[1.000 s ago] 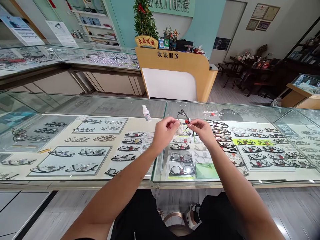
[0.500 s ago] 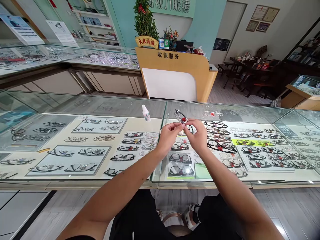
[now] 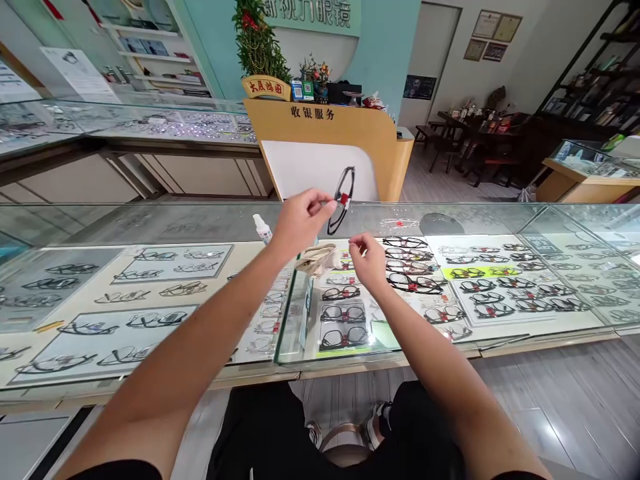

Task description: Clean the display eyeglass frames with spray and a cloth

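Note:
My left hand [image 3: 306, 217] is closed in a pinch on a pair of black-framed eyeglasses [image 3: 345, 199], raised above the glass counter and turned nearly edge-on. A red tag shows on the eyeglasses. Lower and to the right, my right hand [image 3: 369, 263] has its fingers curled together, apart from the eyeglasses, with nothing visible in them. Between and below the hands, a crumpled beige cloth [image 3: 317, 259] lies on the countertop. Beyond my left hand stands a white spray bottle [image 3: 262, 228], partly hidden by that hand.
Inside the glass display counter [image 3: 300, 373] lie many spectacle frames, some on pale trays [image 3: 170, 261]. Across the aisle is a wooden cashier desk [image 3: 320, 127] with a plant on it. A stool [image 3: 347, 440] is below me at the counter.
Both hands held the eyeglasses together before. My left hand has lifted them up and away, and my right hand has let go. The beige cloth has come into view.

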A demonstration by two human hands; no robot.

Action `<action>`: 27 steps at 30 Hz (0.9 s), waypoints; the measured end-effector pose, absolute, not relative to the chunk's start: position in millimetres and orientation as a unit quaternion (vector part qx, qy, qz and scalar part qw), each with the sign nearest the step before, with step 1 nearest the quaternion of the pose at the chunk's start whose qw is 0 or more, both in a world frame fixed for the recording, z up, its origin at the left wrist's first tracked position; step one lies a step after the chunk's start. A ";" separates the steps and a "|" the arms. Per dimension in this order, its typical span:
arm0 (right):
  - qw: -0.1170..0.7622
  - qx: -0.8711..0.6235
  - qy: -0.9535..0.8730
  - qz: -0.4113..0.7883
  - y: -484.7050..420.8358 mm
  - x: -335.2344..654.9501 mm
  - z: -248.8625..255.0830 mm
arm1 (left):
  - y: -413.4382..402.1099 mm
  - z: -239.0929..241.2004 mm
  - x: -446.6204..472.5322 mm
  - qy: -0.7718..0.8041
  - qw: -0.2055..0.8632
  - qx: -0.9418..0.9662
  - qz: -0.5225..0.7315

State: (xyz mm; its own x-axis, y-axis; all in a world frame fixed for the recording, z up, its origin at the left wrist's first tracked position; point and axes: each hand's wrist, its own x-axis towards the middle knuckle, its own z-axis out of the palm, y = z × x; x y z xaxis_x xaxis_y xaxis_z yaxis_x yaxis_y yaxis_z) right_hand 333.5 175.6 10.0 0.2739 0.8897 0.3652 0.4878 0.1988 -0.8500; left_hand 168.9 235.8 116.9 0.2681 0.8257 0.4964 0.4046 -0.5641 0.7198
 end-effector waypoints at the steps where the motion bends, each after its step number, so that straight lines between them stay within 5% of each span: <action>1: 0.491 -0.611 -0.590 0.192 177.1 332.9 8.5 | 242.5 132.4 179.0 0.389 0.203 0.791 0.426; 6: 0.304 -0.656 -0.664 0.190 179.5 328.2 5.3 | 273.8 173.8 264.0 0.326 0.092 0.917 0.210; 12: 0.198 -0.659 -0.708 0.158 183.5 326.6 4.0 | 304.3 141.9 366.0 0.299 0.022 0.954 0.019; 27: 0.086 -0.618 -0.760 0.184 185.7 320.6 12.6 | 340.0 69.6 422.4 0.307 0.028 0.950 -0.050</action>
